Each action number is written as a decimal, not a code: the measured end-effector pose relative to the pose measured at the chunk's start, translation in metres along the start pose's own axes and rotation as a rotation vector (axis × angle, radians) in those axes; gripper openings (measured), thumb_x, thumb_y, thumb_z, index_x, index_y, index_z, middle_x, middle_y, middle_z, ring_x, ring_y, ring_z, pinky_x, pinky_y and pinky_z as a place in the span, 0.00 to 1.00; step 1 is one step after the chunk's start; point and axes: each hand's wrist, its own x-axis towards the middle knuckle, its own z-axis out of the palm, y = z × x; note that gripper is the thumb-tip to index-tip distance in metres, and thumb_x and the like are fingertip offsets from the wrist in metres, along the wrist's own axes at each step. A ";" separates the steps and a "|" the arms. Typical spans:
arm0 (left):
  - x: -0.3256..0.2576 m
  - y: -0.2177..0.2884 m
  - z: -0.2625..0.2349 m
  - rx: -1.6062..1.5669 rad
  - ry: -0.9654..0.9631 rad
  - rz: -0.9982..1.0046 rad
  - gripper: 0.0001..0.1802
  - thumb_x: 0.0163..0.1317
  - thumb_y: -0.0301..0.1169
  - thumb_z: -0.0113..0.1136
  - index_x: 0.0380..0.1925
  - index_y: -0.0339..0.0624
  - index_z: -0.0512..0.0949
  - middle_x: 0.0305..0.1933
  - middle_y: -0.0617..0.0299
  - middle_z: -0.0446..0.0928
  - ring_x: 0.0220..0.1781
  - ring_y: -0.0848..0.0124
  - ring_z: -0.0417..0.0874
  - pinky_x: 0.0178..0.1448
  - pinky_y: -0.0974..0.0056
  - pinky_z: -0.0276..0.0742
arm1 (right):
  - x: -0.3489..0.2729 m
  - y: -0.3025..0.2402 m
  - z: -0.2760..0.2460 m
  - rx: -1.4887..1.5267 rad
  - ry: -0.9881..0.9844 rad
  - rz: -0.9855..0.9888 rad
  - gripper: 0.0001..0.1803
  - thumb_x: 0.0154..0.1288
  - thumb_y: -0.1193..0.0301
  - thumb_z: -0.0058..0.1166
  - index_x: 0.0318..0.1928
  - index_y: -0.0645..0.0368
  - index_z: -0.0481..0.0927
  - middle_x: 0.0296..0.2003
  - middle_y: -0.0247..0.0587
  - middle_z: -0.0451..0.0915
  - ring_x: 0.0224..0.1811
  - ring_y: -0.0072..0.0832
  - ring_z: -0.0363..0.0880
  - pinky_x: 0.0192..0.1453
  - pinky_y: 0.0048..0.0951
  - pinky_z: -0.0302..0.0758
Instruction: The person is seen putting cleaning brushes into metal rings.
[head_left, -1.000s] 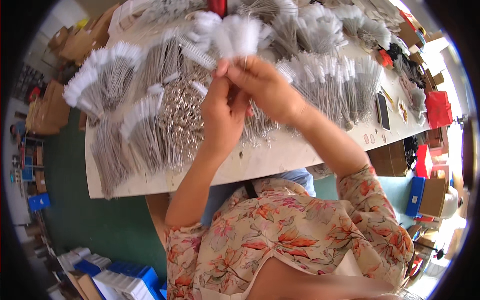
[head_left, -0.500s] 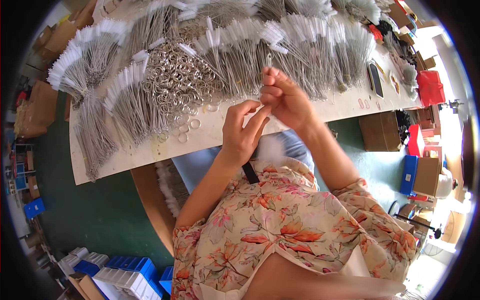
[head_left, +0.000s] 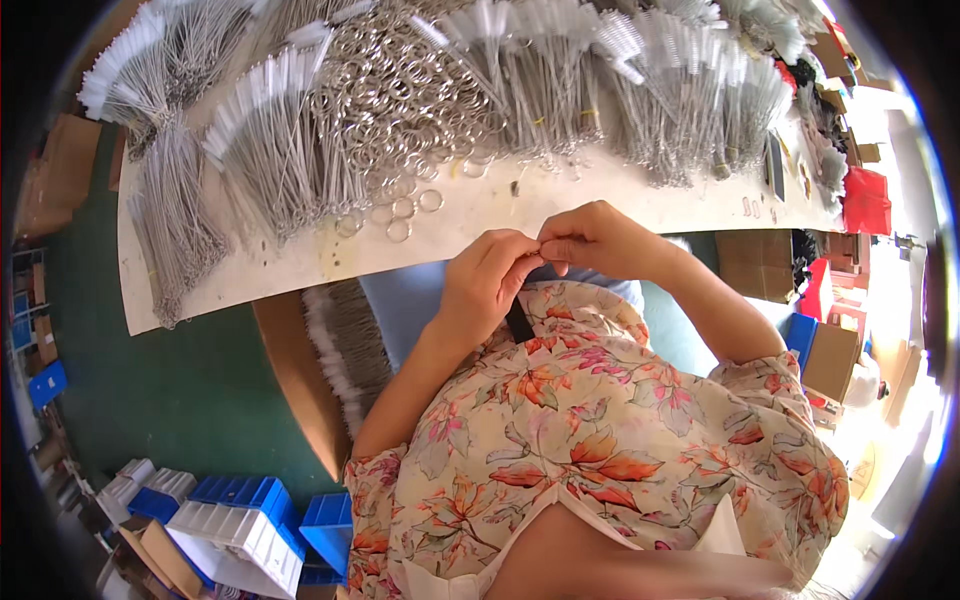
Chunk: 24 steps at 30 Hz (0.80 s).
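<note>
Just beyond the table's near edge, my left hand [head_left: 484, 285] and my right hand [head_left: 600, 242] meet at the fingertips, both pinched closed. What they grip is mostly hidden by the fingers and too small to make out. A bit of white fuzz shows behind my right wrist; I cannot tell what it belongs to. In front of my hands lie loose metal split rings [head_left: 403, 208], which run back into a large heap of rings [head_left: 400, 100]. Wire-handled brushes with white bristles [head_left: 550, 80] lie in bundles beyond.
More brush bundles [head_left: 180, 220] cover the table's left side, some hanging over the edge of the pale tabletop [head_left: 300, 265]. A dark phone-like slab [head_left: 775, 165] lies at the right. Below stand a cardboard box [head_left: 755, 262] and blue and white bins [head_left: 240, 535].
My right hand has come down from over the brushes to my left hand, and the wire loop above its fingers no longer shows. The view has shifted slightly.
</note>
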 end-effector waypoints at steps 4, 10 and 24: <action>0.006 0.018 -0.032 0.193 0.003 0.285 0.13 0.46 0.23 0.66 0.34 0.39 0.75 0.30 0.59 0.75 0.26 0.67 0.77 0.26 0.67 0.72 | 0.003 -0.010 0.005 0.559 -0.331 0.163 0.10 0.67 0.69 0.46 0.36 0.62 0.78 0.22 0.30 0.76 0.19 0.12 0.63 0.24 0.15 0.62; 0.029 -0.002 -0.057 0.461 -0.136 0.292 0.17 0.41 0.25 0.66 0.35 0.46 0.77 0.32 0.66 0.75 0.36 0.65 0.73 0.42 0.60 0.67 | 0.000 -0.011 -0.005 0.215 0.009 0.096 0.09 0.65 0.68 0.49 0.35 0.61 0.79 0.23 0.31 0.77 0.21 0.19 0.70 0.26 0.21 0.67; 0.051 0.026 -0.050 -0.783 -0.021 -0.451 0.09 0.64 0.35 0.52 0.35 0.39 0.71 0.34 0.66 0.72 0.37 0.77 0.67 0.45 0.70 0.61 | 0.008 -0.038 -0.006 0.437 0.381 -0.306 0.05 0.59 0.75 0.55 0.35 0.64 0.80 0.34 0.40 0.78 0.30 0.27 0.76 0.33 0.27 0.72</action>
